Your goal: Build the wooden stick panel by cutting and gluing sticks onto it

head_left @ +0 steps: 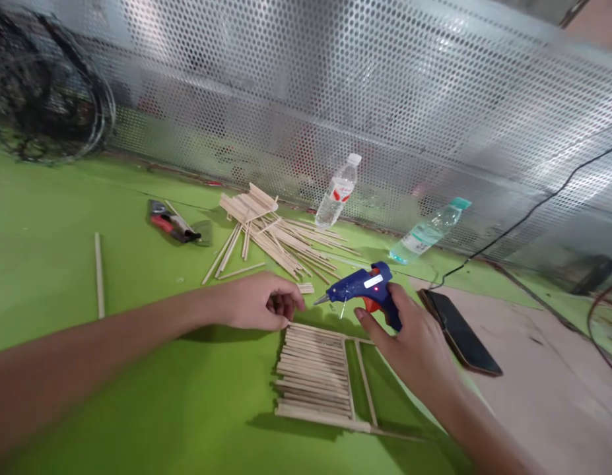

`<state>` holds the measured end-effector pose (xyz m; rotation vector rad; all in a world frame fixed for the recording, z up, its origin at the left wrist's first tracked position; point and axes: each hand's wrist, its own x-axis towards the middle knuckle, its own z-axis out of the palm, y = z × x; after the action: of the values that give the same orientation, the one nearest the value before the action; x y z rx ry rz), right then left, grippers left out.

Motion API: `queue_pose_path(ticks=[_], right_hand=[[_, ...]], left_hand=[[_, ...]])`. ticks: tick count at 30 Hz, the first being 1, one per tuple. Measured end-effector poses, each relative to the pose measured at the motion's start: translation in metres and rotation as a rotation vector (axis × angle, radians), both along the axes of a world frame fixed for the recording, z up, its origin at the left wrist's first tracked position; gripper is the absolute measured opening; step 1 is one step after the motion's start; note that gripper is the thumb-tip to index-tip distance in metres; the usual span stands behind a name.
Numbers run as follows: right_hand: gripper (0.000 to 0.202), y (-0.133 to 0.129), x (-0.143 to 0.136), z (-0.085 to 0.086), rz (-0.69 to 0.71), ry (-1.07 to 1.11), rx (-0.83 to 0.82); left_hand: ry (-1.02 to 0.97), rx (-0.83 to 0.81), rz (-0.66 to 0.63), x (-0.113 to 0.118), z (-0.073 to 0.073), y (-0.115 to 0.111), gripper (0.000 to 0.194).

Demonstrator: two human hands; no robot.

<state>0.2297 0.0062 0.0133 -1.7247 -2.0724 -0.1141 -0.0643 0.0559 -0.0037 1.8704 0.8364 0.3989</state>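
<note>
My right hand point(414, 330) is wrapped round the handle of a blue glue gun point(365, 287), whose nozzle points left. A small red light shows on its side. My left hand point(266, 301) has its fingers curled and touches the upper left corner of a flat panel of wooden sticks point(315, 373); what its fingertips hold, if anything, is hidden. Side by side, the panel's sticks lie within a frame with a crossbar at the right. A short light piece point(306, 288) lies just beyond my left fingertips.
Loose sticks point(290, 247) and a small stick structure point(249, 203) lie behind. Red-handled cutters point(171, 222) are at the left, near a single stick point(99, 274). Two bottles point(338, 192) point(429, 231) and a phone point(461, 331) stand or lie farther right, before a perforated metal sheet point(296, 86).
</note>
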Motion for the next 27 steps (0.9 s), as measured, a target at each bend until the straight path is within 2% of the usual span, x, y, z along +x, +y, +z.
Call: queue_pose_path(ticks=[11, 14, 21, 27], right_hand=[[0.032, -0.007, -0.006, -0.005, 0.036, 0.009, 0.02], [0.034, -0.007, -0.007, -0.008, 0.041, -0.002, 0.02], [0.039, -0.008, -0.012, -0.009, 0.054, -0.025, 0.006], [0.04, -0.007, -0.012, -0.011, 0.081, -0.045, 0.008]], left_hand=[[-0.084, -0.012, -0.012, 0.0, -0.01, 0.005, 0.034], [-0.092, -0.025, -0.025, -0.001, -0.009, 0.004, 0.039], [-0.085, -0.028, 0.005, 0.002, -0.002, -0.001, 0.036], [-0.115, -0.007, -0.011, 0.002, -0.009, 0.001, 0.039]])
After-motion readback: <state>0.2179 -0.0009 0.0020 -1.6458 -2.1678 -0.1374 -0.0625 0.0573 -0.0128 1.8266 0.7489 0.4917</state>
